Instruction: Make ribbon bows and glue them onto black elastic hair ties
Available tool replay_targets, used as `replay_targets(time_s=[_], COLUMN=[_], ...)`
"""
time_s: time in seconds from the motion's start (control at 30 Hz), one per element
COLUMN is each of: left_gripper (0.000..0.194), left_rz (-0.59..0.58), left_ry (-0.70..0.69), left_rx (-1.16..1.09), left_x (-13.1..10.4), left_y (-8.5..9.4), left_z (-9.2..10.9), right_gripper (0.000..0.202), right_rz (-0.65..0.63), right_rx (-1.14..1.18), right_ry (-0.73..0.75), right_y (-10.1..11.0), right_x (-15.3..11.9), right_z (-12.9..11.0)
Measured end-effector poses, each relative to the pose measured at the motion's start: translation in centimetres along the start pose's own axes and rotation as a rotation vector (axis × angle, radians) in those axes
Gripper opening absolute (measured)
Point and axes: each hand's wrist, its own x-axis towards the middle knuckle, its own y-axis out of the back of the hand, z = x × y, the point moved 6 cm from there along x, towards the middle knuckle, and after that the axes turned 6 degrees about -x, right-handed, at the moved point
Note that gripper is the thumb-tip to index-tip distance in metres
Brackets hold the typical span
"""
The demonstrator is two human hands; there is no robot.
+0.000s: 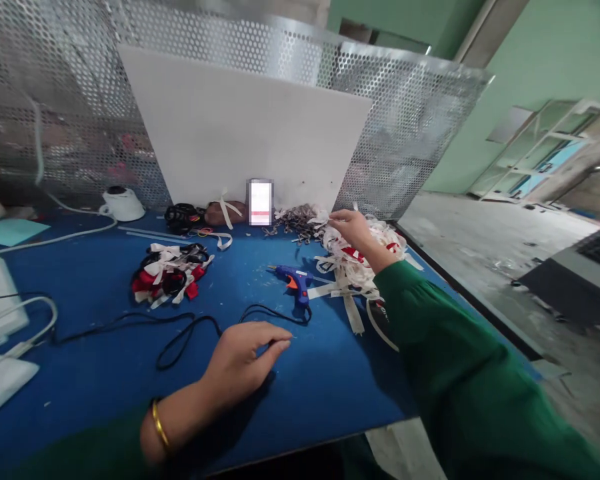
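Note:
My left hand point(245, 353) is over the blue table near its front, thumb and forefinger tips pinched together. Anything between them is too small to make out. At the back right, my right hand point(351, 227) reaches over a heap of white and red ribbon pieces point(365, 267), its fingertips closed at a pale ribbon piece point(320, 218). Left of that hand lies a pile of small dark metal clips point(300, 223). A blue glue gun point(295, 280) with an orange trigger rests on its side between my hands, nozzle pointing left.
A pile of black, red and white bows point(170, 275) lies left of centre. The black cord point(180, 320) loops across the table point(330, 393). A lit phone point(261, 203) stands against a white board point(250, 127). Farther left are a white cup point(123, 205) and a power bank point(5, 380).

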Motion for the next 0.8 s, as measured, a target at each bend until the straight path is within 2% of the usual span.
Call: replay_targets(time_s=[0.13, 0.23, 0.33, 0.43, 0.53, 0.63, 0.8], left_gripper=[0.015, 0.021, 0.036, 0.050, 0.045, 0.035, 0.033], left_rz=[0.062, 0.168, 0.242, 0.338, 0.375, 0.389, 0.416], left_ry=[0.165, 0.296, 0.346, 0.341, 0.358, 0.400, 0.484], left_rx=[-0.046, -0.146, -0.270, -0.352, -0.537, -0.655, -0.659], left_x=[0.6, 1.4, 2.5, 3.5, 3.9, 3.6, 2.7], left_y=[1.0, 1.9, 2.2, 2.3, 1.8, 1.2, 1.0], left_z=[-0.8, -1.4, -1.2, -0.7, -0.7, -1.2, -2.3], right_gripper=[0.033, 0.028, 0.023, 0.028, 0.030, 0.027, 0.025], right_rz=[0.167, 0.176, 0.022, -0.304, -0.441, -0.495, -0.493], right_rx=[0.181, 0.304, 0.428, 0.710, 0.823, 0.814, 0.862], right_ry=[-0.115, -0.111, -0.032, 0.061, 0.059, 0.074, -0.016], right_y=[1.5, 2.4, 2.3, 1.0, 0.3, -0.7, -2.7], right_x=[-1.5, -3.7, -7.1, -11.5, -15.0, -16.7, -17.6], right_z=[0.5, -0.9, -4.5, -9.1, -11.8, -12.6, -11.6])
